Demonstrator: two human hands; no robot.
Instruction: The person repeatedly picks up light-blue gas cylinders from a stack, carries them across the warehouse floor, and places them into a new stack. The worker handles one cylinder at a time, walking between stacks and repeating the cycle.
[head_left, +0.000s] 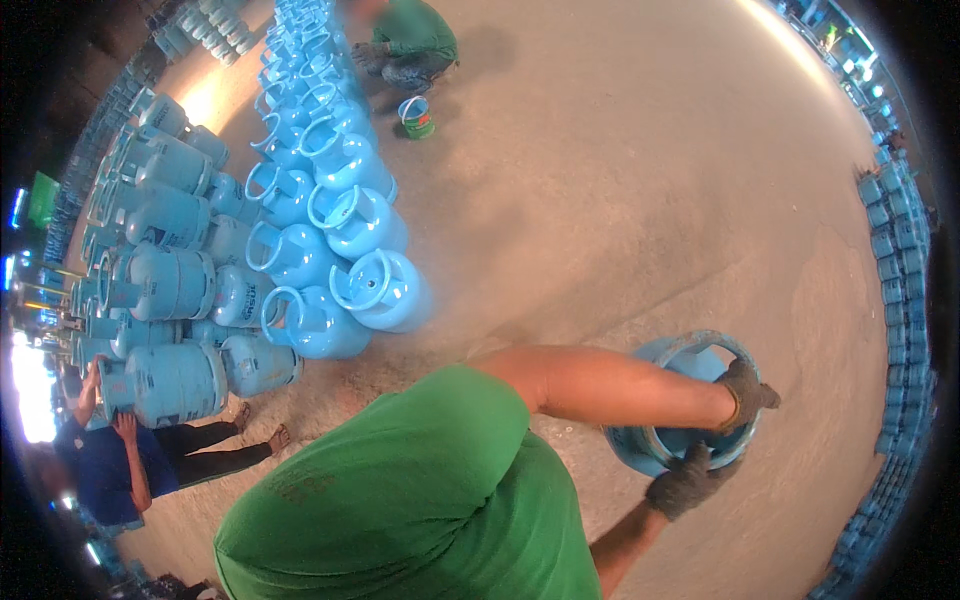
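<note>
A blue gas cylinder (pixel 626 440) stands on the floor at the right, its collar ring towards me. Across it reaches my left arm, and my left hand (pixel 744 396), in a dark glove, is closed on the right side of the collar (pixel 708 338). My right hand (pixel 688 482), gloved as well, grips the near edge of that collar. The cylinder's valve is hidden behind my left forearm. Whether the cylinder leans a little, I cannot tell.
Glossy blue cylinders (pixel 385 290) stand in a long double row to the left. Duller cylinders (pixel 180 385) lie stacked beyond, with a person (pixel 110 470) holding one. Another person (pixel 415 40) crouches near a green bucket (pixel 416 120). More cylinders (pixel 900 290) line the far right.
</note>
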